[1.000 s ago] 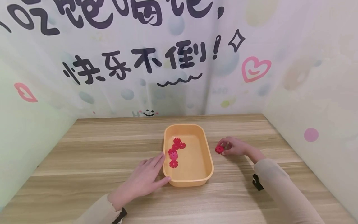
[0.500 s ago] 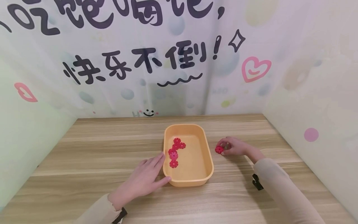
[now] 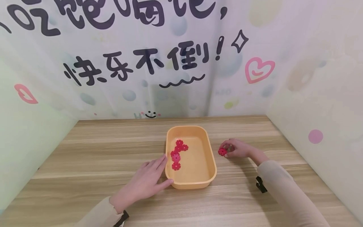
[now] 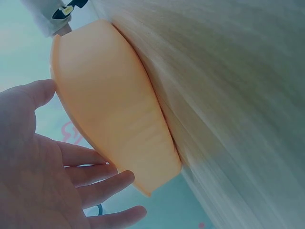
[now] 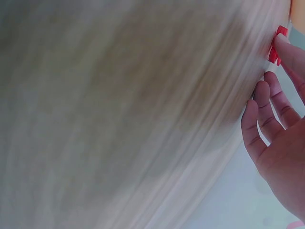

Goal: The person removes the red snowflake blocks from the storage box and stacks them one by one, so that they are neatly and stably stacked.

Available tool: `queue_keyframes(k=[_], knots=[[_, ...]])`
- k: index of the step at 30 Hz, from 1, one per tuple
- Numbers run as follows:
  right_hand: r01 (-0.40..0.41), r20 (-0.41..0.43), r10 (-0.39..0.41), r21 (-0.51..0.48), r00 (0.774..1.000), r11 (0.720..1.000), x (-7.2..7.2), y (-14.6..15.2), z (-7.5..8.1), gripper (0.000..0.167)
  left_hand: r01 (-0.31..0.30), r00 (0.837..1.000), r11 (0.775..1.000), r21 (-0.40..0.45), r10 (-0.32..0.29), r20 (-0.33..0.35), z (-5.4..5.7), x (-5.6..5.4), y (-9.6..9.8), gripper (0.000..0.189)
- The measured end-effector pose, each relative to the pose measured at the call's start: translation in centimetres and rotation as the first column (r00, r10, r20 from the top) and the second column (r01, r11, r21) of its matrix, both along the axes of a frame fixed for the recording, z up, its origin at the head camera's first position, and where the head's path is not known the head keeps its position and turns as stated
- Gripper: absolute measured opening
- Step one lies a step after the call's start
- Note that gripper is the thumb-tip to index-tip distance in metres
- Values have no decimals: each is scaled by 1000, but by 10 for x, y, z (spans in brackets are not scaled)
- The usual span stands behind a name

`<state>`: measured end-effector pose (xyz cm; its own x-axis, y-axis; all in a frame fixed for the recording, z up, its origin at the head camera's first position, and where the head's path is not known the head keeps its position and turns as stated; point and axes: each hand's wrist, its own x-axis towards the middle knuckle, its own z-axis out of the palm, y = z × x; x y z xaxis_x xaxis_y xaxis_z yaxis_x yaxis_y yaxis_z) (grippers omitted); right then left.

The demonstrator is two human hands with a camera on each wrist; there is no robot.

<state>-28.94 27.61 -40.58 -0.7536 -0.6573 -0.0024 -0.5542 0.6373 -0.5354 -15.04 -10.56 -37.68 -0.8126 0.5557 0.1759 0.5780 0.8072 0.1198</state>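
A shallow yellow-orange plastic basin (image 3: 211, 157) stands on the table, with several red and pink snowflake discs (image 3: 176, 157) lying along its left side. My left hand (image 3: 147, 178) rests its fingertips and thumb against the basin's left rim. In the left wrist view its fingers (image 4: 107, 188) are spread and fairly straight beside the basin's outer wall (image 4: 109, 95). To the right of the basin, my right hand (image 3: 236, 148) pinches a red snowflake disc (image 3: 222, 152) between thumb and index finger. The disc (image 5: 281, 31) is partly hidden by the thumb in the right wrist view; the other fingers curve loosely.
The wood-grain table (image 3: 113, 151) extends around the basin. Behind it hangs a white printed curtain (image 3: 181, 94) with black lettering, and a pale wall (image 3: 320, 94) borders the right side. Both sleeved wrists carry dark bands (image 3: 261, 185).
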Motion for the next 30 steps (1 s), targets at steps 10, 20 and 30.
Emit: queue_keyframes(k=[10,20,30], knots=[[14,12,-14,-3,1000,1000,1,-1,2,34,-4,1000,1000,0,4,13,1,0,0,78],[12,41,-12,-13,999,1000,2,-1,2,36,-4,1000,1000,-10,4,13,1,0,0,78],[85,23,-84,-28,996,996,-2,1,23,34,-3,1000,1000,-4,3,17,1,0,-1,78]])
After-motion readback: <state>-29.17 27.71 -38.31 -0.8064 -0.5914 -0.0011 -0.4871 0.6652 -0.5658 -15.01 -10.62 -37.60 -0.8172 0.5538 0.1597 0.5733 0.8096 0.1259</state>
